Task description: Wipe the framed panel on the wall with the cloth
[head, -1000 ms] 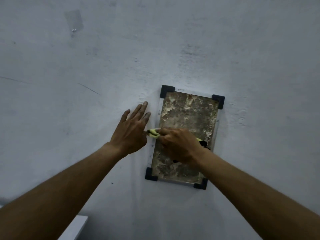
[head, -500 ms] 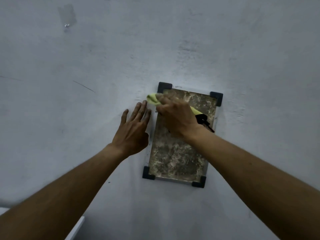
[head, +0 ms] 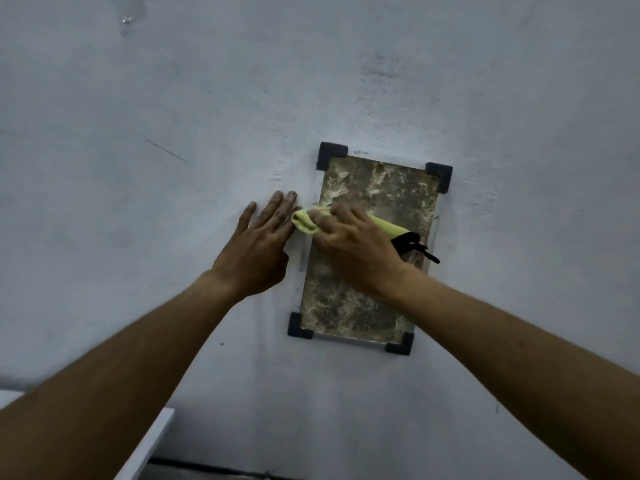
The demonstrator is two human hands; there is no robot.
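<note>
A pale grey, scuffed wall (head: 346, 81) fills the scene, with a white ledge (head: 149, 441) at the lower left and a small patch of clear tape (head: 126, 19) at the upper left. The framed panel (head: 349, 306), a mottled brown sheet with black corner pieces (head: 331, 152), hangs right of centre. The left hand (head: 256, 251) lies flat and open on the wall just left of the panel, holding nothing, while the right hand (head: 356, 251) is closed around a yellow-green cloth (head: 306, 221) with a black tag, pressed to the panel's upper left edge.
</note>
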